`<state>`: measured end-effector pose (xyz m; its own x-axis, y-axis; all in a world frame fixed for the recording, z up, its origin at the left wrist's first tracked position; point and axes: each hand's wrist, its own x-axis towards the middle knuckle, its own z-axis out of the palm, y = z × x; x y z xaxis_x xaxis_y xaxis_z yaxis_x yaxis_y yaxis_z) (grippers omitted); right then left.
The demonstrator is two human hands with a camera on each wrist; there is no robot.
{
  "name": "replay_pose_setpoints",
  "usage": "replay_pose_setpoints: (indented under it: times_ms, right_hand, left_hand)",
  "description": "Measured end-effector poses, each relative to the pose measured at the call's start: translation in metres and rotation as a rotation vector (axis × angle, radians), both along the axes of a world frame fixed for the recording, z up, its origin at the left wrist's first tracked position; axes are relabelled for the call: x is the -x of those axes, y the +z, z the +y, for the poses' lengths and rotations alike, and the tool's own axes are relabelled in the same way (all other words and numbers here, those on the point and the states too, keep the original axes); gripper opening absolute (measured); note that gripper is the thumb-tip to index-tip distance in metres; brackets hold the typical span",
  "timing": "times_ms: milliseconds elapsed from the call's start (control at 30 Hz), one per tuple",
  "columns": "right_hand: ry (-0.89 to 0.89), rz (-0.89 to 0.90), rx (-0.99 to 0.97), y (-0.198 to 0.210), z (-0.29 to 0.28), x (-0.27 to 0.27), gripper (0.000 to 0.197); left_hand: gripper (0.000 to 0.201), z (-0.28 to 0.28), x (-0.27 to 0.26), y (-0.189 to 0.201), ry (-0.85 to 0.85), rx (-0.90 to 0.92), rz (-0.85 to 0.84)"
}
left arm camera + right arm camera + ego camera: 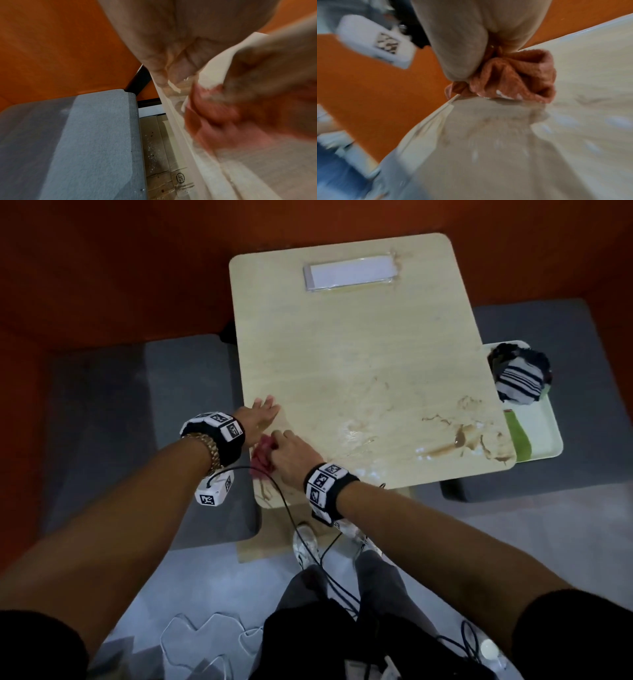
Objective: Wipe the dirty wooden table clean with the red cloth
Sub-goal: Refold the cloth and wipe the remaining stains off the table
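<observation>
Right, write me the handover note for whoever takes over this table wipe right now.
Right hand: grips the bunched red cloth and presses it on the wooden table near its near-left corner.
Left hand: fingers straight, flat on the table at its left edge, just beyond the cloth; holds nothing.
Done: far half of the table looks mostly free of smears.
Left: brown spill by the near-right corner, wet streaks across the near middle, and smears at the near-left corner below the cloth.
Note: a white tray sits beside the table's right edge.
</observation>
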<state>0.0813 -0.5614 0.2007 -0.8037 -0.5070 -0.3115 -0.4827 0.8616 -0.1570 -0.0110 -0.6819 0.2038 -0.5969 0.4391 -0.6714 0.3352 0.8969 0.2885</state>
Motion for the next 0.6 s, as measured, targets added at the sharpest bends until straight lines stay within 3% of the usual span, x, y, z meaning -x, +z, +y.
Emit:
replay_pose_setpoints:
  times_ms: [100, 267, 400, 467, 533, 600]
  right_hand:
    - [-0.154, -0.040, 0.017, 0.004, -0.005, 0.019, 0.036]
    - [-0.114, -0.099, 0.146, -0.016, -0.009, -0.020, 0.019]
    - [0.022, -0.151, 0.086, -0.027, -0.005, -0.041, 0.013]
    - [0.001, -0.148, 0.077, -0.030, -0.005, -0.032, 0.011]
    - [-0.095, -0.070, 0.091, -0.024, -0.008, -0.016, 0.019]
    - [-0.133, -0.099, 0.099, 0.000, -0.012, -0.005, 0.039]
  left_hand:
    - [0.056, 0.000, -0.002, 0.002, 0.019, -0.041, 0.012]
    - [0.067, 0.005, 0.001, 0.013, -0.067, 0.062, -0.003]
    - [0.072, 0.002, 0.004, 0.014, -0.060, 0.056, -0.017]
    - [0.074, 0.001, 0.005, 0.010, -0.051, 0.043, -0.030]
    - [0.065, 0.002, 0.005, 0.007, -0.022, 0.020, -0.025]
    - [0.060, 0.005, 0.004, 0.009, -0.035, 0.040, -0.029]
